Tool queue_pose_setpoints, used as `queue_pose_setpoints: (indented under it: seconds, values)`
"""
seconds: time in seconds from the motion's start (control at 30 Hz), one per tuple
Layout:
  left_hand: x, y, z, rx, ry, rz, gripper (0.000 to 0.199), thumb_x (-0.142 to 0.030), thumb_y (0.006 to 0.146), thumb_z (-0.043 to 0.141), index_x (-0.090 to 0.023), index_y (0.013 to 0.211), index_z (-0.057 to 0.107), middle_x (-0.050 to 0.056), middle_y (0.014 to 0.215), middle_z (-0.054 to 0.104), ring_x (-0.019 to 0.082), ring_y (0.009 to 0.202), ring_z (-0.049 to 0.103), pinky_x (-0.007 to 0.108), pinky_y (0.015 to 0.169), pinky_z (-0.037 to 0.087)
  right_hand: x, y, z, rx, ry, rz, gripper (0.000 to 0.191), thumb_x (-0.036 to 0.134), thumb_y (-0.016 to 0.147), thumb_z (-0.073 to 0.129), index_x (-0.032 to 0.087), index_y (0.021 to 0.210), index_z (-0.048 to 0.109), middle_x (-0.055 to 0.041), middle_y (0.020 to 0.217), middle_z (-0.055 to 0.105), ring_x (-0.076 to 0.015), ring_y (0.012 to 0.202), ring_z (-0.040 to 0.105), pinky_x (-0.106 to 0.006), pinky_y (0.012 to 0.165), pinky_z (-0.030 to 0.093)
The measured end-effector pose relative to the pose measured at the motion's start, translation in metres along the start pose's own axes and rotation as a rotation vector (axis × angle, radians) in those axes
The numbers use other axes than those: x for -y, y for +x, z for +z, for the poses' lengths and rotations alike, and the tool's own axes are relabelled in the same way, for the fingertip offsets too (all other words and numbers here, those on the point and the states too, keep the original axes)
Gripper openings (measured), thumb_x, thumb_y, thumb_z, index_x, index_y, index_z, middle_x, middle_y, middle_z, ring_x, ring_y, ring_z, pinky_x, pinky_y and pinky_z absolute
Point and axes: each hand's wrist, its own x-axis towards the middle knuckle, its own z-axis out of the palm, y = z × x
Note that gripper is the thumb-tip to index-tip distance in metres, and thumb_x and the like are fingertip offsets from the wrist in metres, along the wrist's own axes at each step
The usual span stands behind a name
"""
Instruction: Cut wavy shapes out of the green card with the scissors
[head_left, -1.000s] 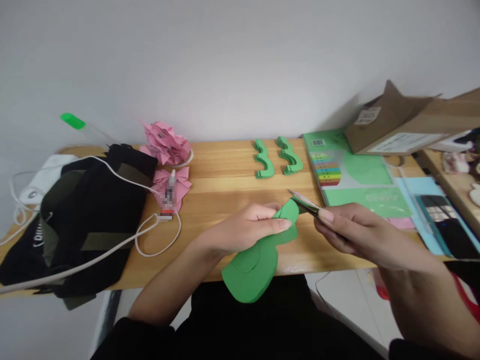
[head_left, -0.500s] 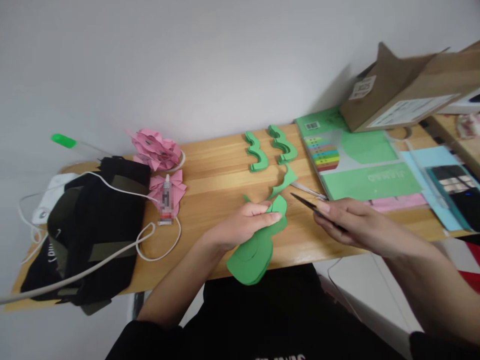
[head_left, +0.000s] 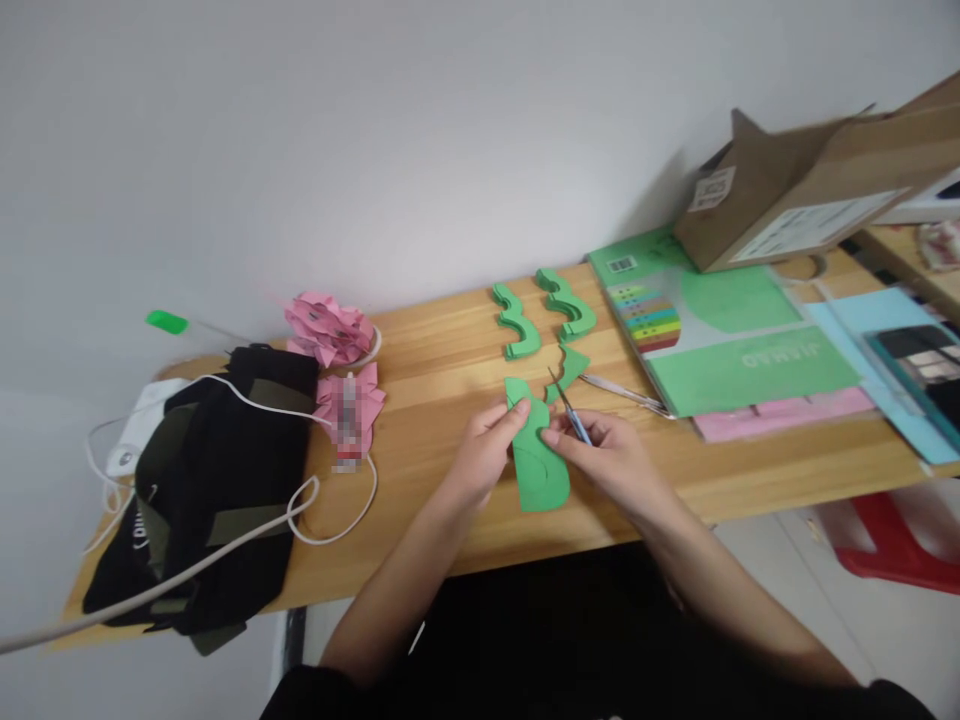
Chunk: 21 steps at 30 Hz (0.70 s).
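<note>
A folded green paper piece [head_left: 541,470] with a wavy right edge and a curved line on it hangs upright between both hands. My left hand [head_left: 491,445] pinches its upper left side. My right hand [head_left: 600,450] touches its right edge with the thumb and also holds scissors [head_left: 572,410], whose blades point up and left. Behind the blades lies a green scrap [head_left: 574,368]. Farther back are two wavy green paper strips, one on the left [head_left: 516,322] and one on the right [head_left: 568,303].
Pink paper flower [head_left: 330,328], glue tube [head_left: 349,420], black bag [head_left: 225,480] and white cable [head_left: 262,405] occupy the left. A silver pen-like tool [head_left: 626,391], green paper pack [head_left: 742,345], cardboard box [head_left: 810,190], tape roll [head_left: 802,268] and dark phone-like object [head_left: 919,365] lie right.
My right hand has come left with the scissors and now touches the green paper. The paper has turned more upright, its straight edge facing left. The camera view has shifted slightly.
</note>
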Motion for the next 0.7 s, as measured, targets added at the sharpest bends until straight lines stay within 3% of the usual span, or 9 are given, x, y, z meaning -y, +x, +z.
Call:
queue_pose_setpoints:
  seconds: [0.2,0.33,0.43,0.5,0.63,0.7]
  values:
    - [0.017,0.003,-0.013,-0.097,-0.027,-0.067,0.050,-0.061,0.061,0.070,-0.013,0.071,0.062,-0.003,0.055,0.050,0.006,0.046,0.039,0.020,0.043,0.025,-0.017,0.013,0.011,0.076,-0.076,0.069,0.033,0.050,0.064,0.067,0.019,0.065,0.054,0.0030,0.060,0.049,-0.0107,0.056,0.042,-0.026,0.057,0.038]
    - [0.023,0.007,-0.030,-0.159,0.064,0.015,0.040,-0.053,0.062,0.071,-0.015,0.067,0.058,-0.006,0.051,0.046,0.006,0.044,0.038,0.019,0.044,0.025,-0.024,0.018,0.018,0.081,-0.176,0.078,0.029,0.047,0.064,0.061,0.018,0.062,0.054,0.0029,0.054,0.047,-0.0110,0.051,0.041,-0.026,0.053,0.036]
    - [0.023,0.012,-0.041,-0.202,0.172,0.084,0.028,-0.041,0.064,0.071,-0.016,0.065,0.059,-0.005,0.051,0.050,0.008,0.048,0.044,0.020,0.048,0.033,-0.023,0.022,0.016,0.047,-0.297,0.066,0.025,0.043,0.065,0.060,0.018,0.060,0.057,0.0024,0.052,0.048,-0.0121,0.051,0.043,-0.025,0.051,0.037]
    - [0.021,0.015,-0.048,-0.221,0.252,0.109,0.018,-0.032,0.065,0.069,-0.016,0.063,0.061,-0.004,0.054,0.055,0.009,0.052,0.049,0.022,0.054,0.039,-0.017,0.027,0.006,-0.030,-0.412,0.056,0.025,0.042,0.067,0.059,0.018,0.059,0.058,0.0012,0.053,0.051,-0.0138,0.053,0.047,-0.026,0.053,0.038]
    - [0.020,0.021,-0.061,-0.283,0.414,0.122,0.009,-0.022,0.069,0.063,-0.016,0.062,0.063,-0.002,0.057,0.060,0.012,0.054,0.053,0.025,0.059,0.042,0.000,0.048,-0.033,-0.371,-0.707,0.053,0.027,0.042,0.078,0.051,0.019,0.066,0.057,-0.0041,0.060,0.057,-0.0195,0.063,0.053,-0.028,0.057,0.035]
    - [0.020,0.023,-0.069,-0.321,0.500,0.121,0.009,-0.021,0.070,0.061,-0.016,0.064,0.064,-0.001,0.060,0.064,0.013,0.058,0.056,0.026,0.062,0.044,0.009,0.062,-0.052,-0.459,-0.838,0.087,0.025,0.039,0.078,0.052,0.019,0.064,0.056,-0.0069,0.061,0.059,-0.0220,0.066,0.056,-0.028,0.057,0.033]
